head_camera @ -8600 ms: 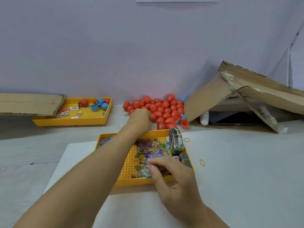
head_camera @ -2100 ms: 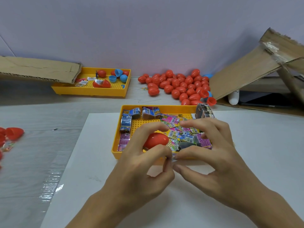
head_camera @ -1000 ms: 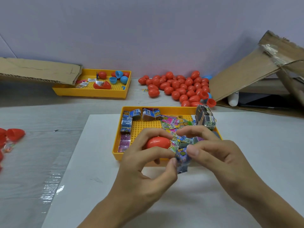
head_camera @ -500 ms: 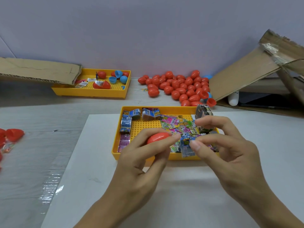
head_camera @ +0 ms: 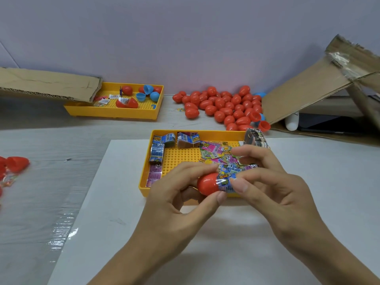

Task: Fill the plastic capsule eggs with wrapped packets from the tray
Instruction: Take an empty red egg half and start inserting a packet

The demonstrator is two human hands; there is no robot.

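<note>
My left hand (head_camera: 174,204) grips a red capsule egg half (head_camera: 206,184) between thumb and fingers, its open end turned right. My right hand (head_camera: 273,188) pinches a colourful wrapped packet (head_camera: 226,181) at that open end, partly inside it. Both hands hover over the near edge of a yellow tray (head_camera: 176,159) that holds several wrapped packets (head_camera: 213,150) and small blue bundles (head_camera: 157,150). A pile of red eggs (head_camera: 222,105) lies behind the tray.
A second yellow tray (head_camera: 148,112) with red and blue egg halves sits at the back left, under a cardboard sheet (head_camera: 49,84). An open cardboard box (head_camera: 320,85) stands at right. Red eggs (head_camera: 16,163) lie at the left edge. A white sheet (head_camera: 123,223) covers the table.
My right hand has brought the packet leftward to the open end of the egg half. My left hand has turned the egg half toward it and lowered slightly.
</note>
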